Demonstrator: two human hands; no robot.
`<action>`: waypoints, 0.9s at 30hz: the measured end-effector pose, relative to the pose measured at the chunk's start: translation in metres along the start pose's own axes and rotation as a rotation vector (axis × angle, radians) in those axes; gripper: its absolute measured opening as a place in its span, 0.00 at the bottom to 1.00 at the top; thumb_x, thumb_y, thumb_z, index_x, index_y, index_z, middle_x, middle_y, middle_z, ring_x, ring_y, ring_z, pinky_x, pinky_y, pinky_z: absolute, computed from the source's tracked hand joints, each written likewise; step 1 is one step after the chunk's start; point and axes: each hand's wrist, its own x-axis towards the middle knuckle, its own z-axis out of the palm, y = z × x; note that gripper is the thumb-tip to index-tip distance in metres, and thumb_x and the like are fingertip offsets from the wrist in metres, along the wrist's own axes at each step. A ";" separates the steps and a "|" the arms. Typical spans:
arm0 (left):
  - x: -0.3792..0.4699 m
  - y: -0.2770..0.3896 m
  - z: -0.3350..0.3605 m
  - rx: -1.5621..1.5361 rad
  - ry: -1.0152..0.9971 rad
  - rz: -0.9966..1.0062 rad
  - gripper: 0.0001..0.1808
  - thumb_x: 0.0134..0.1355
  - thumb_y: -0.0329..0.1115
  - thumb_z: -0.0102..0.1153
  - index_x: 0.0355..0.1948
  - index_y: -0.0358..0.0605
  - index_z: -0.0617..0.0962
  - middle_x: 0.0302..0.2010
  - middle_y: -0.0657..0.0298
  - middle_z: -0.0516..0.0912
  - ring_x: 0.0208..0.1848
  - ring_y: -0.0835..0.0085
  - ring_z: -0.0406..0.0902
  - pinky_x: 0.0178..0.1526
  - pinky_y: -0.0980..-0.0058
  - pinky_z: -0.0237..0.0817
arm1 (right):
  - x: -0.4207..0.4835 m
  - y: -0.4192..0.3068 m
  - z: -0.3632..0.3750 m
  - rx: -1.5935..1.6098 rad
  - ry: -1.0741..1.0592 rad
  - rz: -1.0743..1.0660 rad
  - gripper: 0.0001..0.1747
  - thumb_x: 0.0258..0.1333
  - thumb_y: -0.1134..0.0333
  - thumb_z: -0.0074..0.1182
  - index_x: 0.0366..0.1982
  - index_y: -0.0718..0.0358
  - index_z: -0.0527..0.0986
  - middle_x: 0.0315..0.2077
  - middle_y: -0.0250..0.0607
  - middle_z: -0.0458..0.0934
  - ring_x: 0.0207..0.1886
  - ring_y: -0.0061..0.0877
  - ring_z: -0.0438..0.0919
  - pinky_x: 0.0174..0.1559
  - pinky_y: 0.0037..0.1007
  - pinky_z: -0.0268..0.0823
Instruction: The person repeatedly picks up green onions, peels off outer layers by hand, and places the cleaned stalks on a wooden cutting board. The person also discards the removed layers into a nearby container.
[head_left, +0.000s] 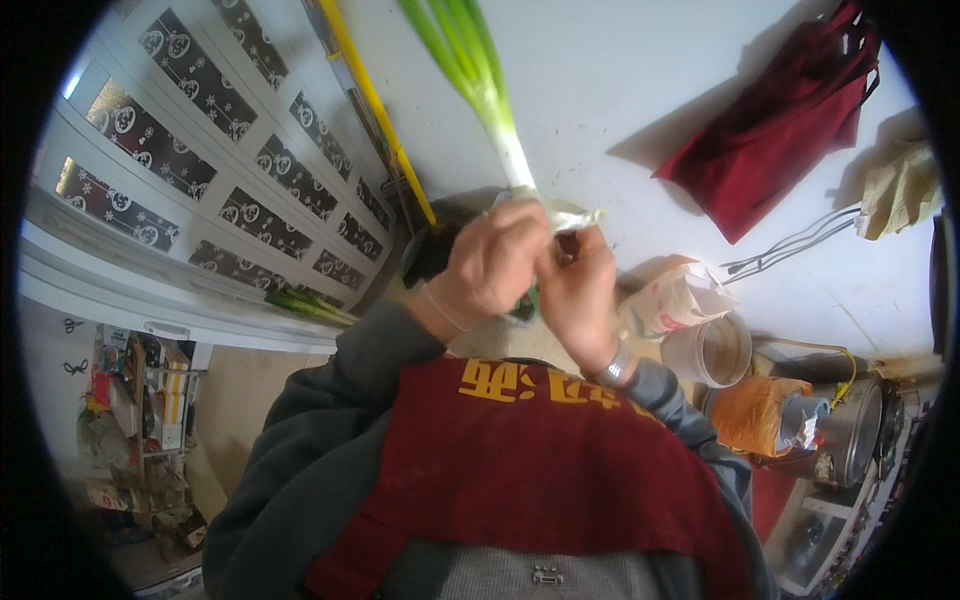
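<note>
A long green onion (510, 142) points up and away, its green leaves running out of the top of the picture. My left hand (495, 259) is closed around the lower white end. Close beside it, my right hand (581, 289) pinches a loose flap of pale outer skin (574, 216) at that end. The onion's root end is hidden by my fingers. Both hands are slightly blurred. Below them is a dark-lined bin (424, 259), partly covered by my left hand.
A white door with patterned panes (225, 214) stands at left, with more green stalks (307, 304) by it. A yellow pole (382, 112) leans beside the wall. At right are a paper bag (675, 296), a plastic bucket (705, 352), a metal pot (855, 435) and a hanging red apron (772, 127).
</note>
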 end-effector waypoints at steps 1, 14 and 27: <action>-0.004 0.005 0.003 -0.013 -0.040 0.040 0.14 0.55 0.16 0.59 0.42 0.37 0.73 0.42 0.50 0.79 0.43 0.57 0.79 0.46 0.66 0.73 | 0.000 0.000 -0.001 0.000 -0.005 0.029 0.16 0.53 0.74 0.62 0.43 0.73 0.73 0.35 0.52 0.82 0.36 0.31 0.81 0.38 0.31 0.72; 0.008 0.022 0.010 -0.723 0.389 -0.776 0.06 0.73 0.28 0.42 0.48 0.41 0.63 0.31 0.63 0.76 0.31 0.84 0.66 0.35 0.83 0.60 | 0.005 0.013 0.002 0.397 0.007 0.198 0.17 0.53 0.73 0.66 0.41 0.72 0.73 0.31 0.42 0.82 0.34 0.19 0.78 0.36 0.24 0.70; 0.013 0.011 0.014 -0.473 -0.120 -1.215 0.18 0.68 0.38 0.57 0.26 0.34 0.79 0.24 0.59 0.75 0.30 0.76 0.71 0.34 0.76 0.64 | 0.017 0.001 -0.008 1.061 -0.028 0.353 0.12 0.66 0.64 0.53 0.43 0.66 0.72 0.31 0.35 0.77 0.31 0.19 0.74 0.32 0.22 0.68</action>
